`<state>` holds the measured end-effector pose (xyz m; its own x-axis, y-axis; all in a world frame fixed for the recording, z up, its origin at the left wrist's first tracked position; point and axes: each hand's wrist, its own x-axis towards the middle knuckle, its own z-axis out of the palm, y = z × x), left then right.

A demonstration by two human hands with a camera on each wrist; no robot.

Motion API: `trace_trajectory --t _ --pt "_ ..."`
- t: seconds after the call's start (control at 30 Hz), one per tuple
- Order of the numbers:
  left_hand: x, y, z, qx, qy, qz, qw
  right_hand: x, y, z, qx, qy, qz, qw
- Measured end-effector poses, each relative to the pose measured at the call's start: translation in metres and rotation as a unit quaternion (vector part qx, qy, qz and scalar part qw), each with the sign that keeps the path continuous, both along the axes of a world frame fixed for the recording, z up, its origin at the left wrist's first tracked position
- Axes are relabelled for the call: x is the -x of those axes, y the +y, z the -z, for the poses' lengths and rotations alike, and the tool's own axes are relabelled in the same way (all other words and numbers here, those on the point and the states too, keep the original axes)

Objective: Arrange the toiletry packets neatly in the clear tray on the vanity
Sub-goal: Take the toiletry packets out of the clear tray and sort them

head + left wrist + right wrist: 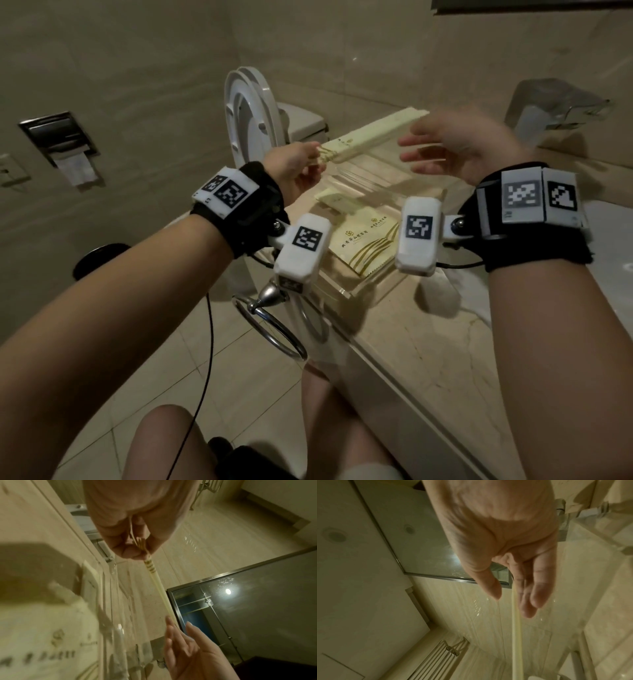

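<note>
My left hand (317,156) pinches the near end of a few long cream packets (373,135), held together above the clear tray (363,294) on the vanity. Seen edge-on in the left wrist view, the long packets (159,586) run from my left hand (144,553) to my right hand (178,624). My right hand (421,150) is blurred, with straight fingers beside the packets' far end; whether it touches them is unclear. In the right wrist view my right hand (511,600) is spread by the long packets (516,618). Square gold-printed packets (363,240) and a small cream packet (337,200) lie in the tray.
The tray sits at the left end of the marble vanity (438,349). A toilet with its lid up (250,113) stands just beyond. A chrome towel ring (274,325) hangs off the vanity's side. A tissue box holder (555,106) stands at the back right, and a paper holder (61,144) is on the left wall.
</note>
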<state>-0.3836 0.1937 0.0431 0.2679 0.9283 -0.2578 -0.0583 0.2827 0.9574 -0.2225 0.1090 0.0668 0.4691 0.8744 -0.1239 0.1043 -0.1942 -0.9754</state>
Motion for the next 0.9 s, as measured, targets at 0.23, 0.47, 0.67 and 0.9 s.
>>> trace_trajectory --t 0.23,0.47,0.67,0.9 --pt "-0.023 -0.02 0.0 0.036 -0.057 0.04 0.997 0.013 0.002 0.003 0.126 -0.111 -0.114 0.979" --pt "-0.025 -0.04 -0.005 0.024 -0.007 0.152 0.988 0.01 0.003 0.004 0.144 -0.113 -0.133 0.974" --pt "-0.023 -0.043 -0.002 -0.045 0.123 0.178 0.975 0.009 0.005 0.001 0.153 -0.129 -0.121 0.972" --pt "-0.019 -0.02 0.0 -0.022 0.097 0.082 0.992 -0.003 -0.003 0.002 0.23 -0.214 -0.128 0.941"
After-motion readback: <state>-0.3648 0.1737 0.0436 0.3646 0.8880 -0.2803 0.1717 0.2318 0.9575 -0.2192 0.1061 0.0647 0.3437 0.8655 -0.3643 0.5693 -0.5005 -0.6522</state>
